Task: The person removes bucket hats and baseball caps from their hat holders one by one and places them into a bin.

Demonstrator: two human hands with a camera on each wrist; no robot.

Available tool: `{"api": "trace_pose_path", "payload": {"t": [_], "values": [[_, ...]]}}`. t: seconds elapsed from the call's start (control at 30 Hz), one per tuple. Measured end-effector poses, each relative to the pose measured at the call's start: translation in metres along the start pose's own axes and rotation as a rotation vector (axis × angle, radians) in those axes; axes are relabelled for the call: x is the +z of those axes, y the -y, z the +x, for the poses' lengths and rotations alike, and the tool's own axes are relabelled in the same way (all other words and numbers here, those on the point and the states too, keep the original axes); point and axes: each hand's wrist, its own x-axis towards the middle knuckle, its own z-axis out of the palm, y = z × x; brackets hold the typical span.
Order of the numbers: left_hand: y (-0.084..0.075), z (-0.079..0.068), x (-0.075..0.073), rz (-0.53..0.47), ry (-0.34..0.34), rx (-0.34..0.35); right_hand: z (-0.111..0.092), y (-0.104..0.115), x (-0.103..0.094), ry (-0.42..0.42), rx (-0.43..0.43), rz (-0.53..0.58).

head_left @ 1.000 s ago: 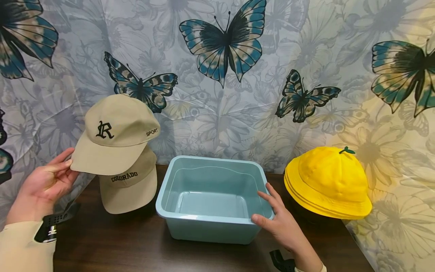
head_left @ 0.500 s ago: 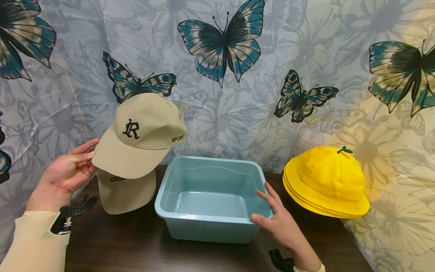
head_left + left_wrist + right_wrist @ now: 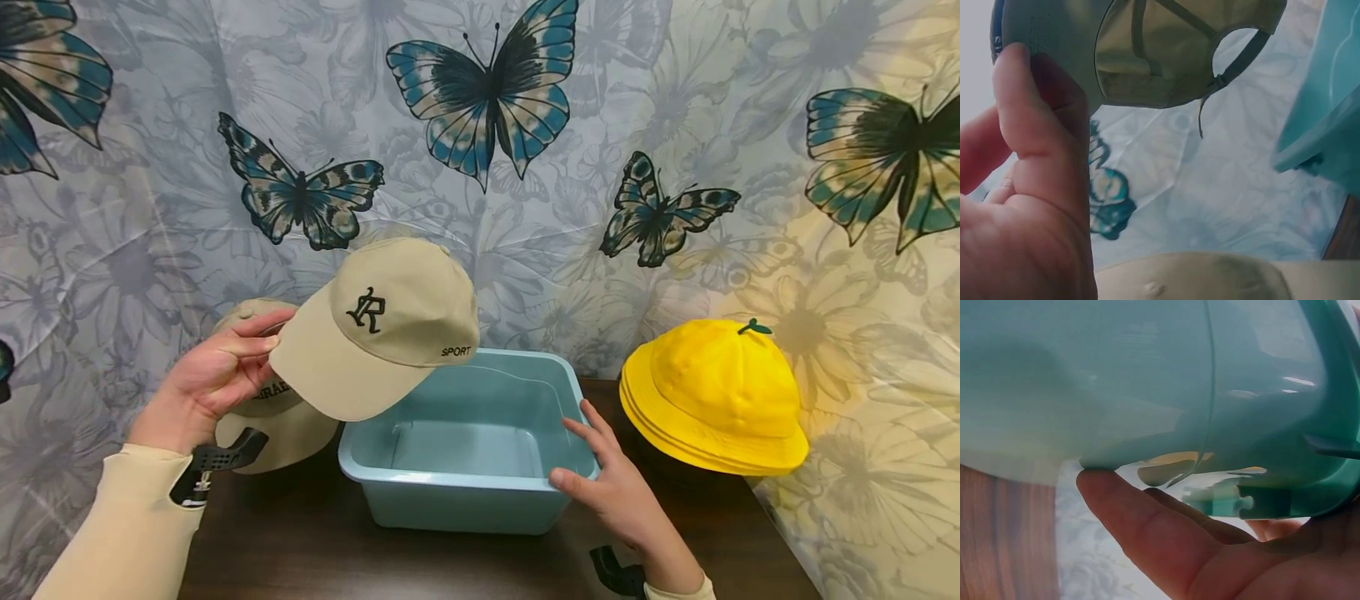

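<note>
A beige baseball cap (image 3: 405,308) with a black R and the word SPORT is pinched at its brim by my left hand (image 3: 210,375). It hangs tilted above the left part of the blue plastic bin (image 3: 457,481). The left wrist view shows the underside of the cap (image 3: 1154,62) and its back strap. My right hand (image 3: 622,483) holds the bin's front right corner, thumb at the front rim and fingers over the right rim. Behind my left hand, a second beige cap (image 3: 300,437) sits on the table, partly hidden.
Yellow bucket hats (image 3: 720,392), stacked with a green sprout on top, stand to the right of the bin. The dark wooden table (image 3: 420,567) meets a butterfly-print cloth (image 3: 480,225) at the back.
My left hand has carried the R cap rightward from above the second cap to over the bin, and lower. The right hand has stayed at the bin's corner.
</note>
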Motion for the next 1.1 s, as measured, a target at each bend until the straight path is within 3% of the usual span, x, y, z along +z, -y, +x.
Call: {"api": "trace_pose_path", "payload": {"t": [0.37, 0.53, 0.77, 1.1], "values": [[0.019, 0.019, 0.007, 0.161, -0.097, -0.072, 0.001, 0.001, 0.001, -0.004, 0.014, 0.007], [0.024, 0.028, 0.008, 0.172, -0.196, -0.133, 0.001, 0.001, 0.0, -0.005, -0.001, -0.014], [0.029, 0.048, 0.008, 0.271, -0.309, -0.244, 0.0, 0.0, 0.0, -0.003, -0.003, 0.0], [0.039, 0.076, 0.009, 0.416, -0.319, -0.36, 0.0, -0.003, -0.001, -0.009, -0.045, -0.047]]}}
